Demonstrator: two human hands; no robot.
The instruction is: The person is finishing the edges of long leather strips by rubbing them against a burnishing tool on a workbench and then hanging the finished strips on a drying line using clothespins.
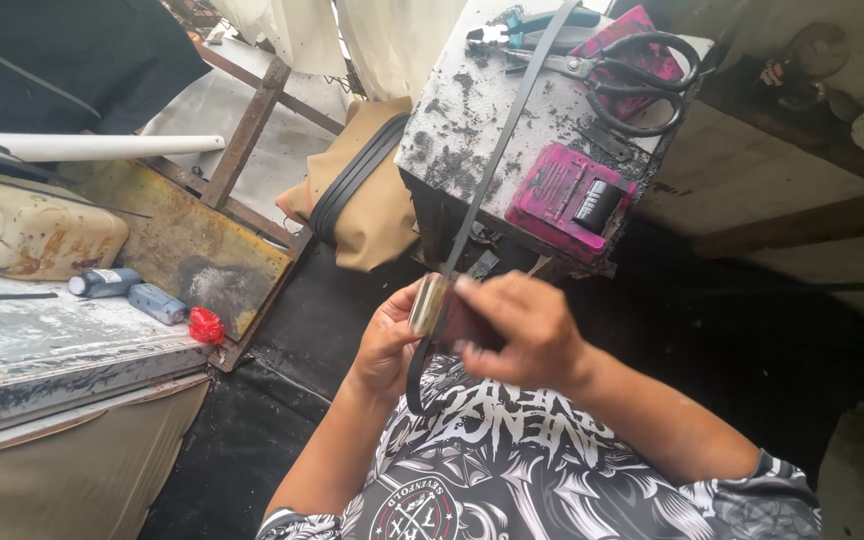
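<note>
— Both hands working?
— Yes. I'm gripping a shiny metal buckle [429, 303] in my left hand [389, 345]; my right hand [522, 330] is pinching it too.
— And the strap?
— Flat black strap [497, 150], running up-right from the buckle over the speckled block [452, 110].

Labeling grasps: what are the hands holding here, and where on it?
Both hands, left and right, pinch a shiny metal piece fitted on a black strap, near the strap's lower end; its far end lies over the workbench.
</note>
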